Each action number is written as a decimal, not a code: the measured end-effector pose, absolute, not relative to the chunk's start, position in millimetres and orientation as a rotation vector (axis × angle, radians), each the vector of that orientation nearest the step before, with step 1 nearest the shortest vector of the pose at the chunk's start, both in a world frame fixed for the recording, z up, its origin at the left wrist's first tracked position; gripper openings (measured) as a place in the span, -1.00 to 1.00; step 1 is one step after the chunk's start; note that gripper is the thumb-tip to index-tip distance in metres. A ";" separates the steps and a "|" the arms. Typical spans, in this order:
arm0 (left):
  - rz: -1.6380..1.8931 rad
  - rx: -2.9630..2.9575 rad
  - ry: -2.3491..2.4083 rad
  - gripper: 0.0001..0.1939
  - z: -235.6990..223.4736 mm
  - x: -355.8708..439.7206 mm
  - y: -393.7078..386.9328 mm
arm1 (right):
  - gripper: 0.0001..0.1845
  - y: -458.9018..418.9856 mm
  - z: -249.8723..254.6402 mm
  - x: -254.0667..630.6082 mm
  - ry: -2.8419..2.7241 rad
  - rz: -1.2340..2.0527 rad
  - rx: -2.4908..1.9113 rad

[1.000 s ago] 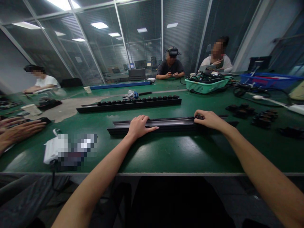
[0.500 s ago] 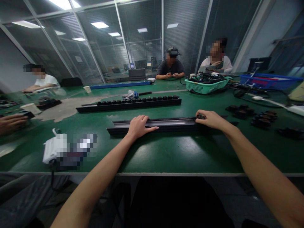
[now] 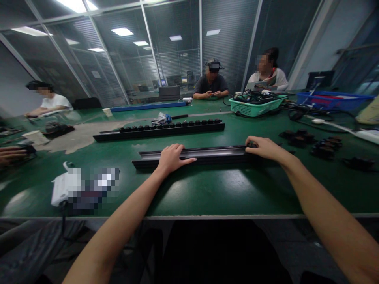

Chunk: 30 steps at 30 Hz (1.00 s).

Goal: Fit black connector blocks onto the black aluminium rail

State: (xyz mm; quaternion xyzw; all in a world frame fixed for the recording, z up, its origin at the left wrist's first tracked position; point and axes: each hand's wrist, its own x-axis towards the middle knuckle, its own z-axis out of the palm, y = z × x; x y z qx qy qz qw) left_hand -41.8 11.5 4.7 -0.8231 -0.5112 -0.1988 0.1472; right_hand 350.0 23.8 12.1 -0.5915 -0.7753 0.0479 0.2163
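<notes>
A long black rail (image 3: 220, 154) with a shiny channel lies across the green table in front of me. My left hand (image 3: 171, 158) grips its left part, fingers over the far edge and thumb stretched along the near side. At the right part of the channel, my right hand (image 3: 260, 148) pinches a small dark piece (image 3: 252, 144). The fingers partly cover that piece, and its exact kind is unclear. Farther off lies a second black rail (image 3: 160, 131), carrying a row of small black parts (image 3: 186, 123). Clusters of loose black parts (image 3: 326, 147) sit to the right.
A white device (image 3: 65, 187) with a cable is at the left front, beside a blurred-out object. Behind stand a green basket (image 3: 257, 107) of cables and a blue basket (image 3: 340, 100). Another person's hand (image 3: 13, 156) shows at left; several people sit around the table.
My right hand has shifted slightly right along the rail with the small dark piece. My left hand stays in place on the rail. The whole view has moved a little.
</notes>
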 end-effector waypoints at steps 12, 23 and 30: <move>-0.549 -2.361 -1.460 -0.27 5.5 -40.9 11.6 | -0.76 25.1 11.2 356.3 -2.158 0.149 -1.657; -0.561 -2.367 -1.459 -0.28 5.9 -40.5 11.3 | -0.74 27.3 12.5 363.8 -2.159 0.187 -1.689; -0.557 -2.364 -1.454 -0.27 4.9 -41.4 11.8 | -0.72 26.2 13.9 368.1 -2.155 0.189 -1.713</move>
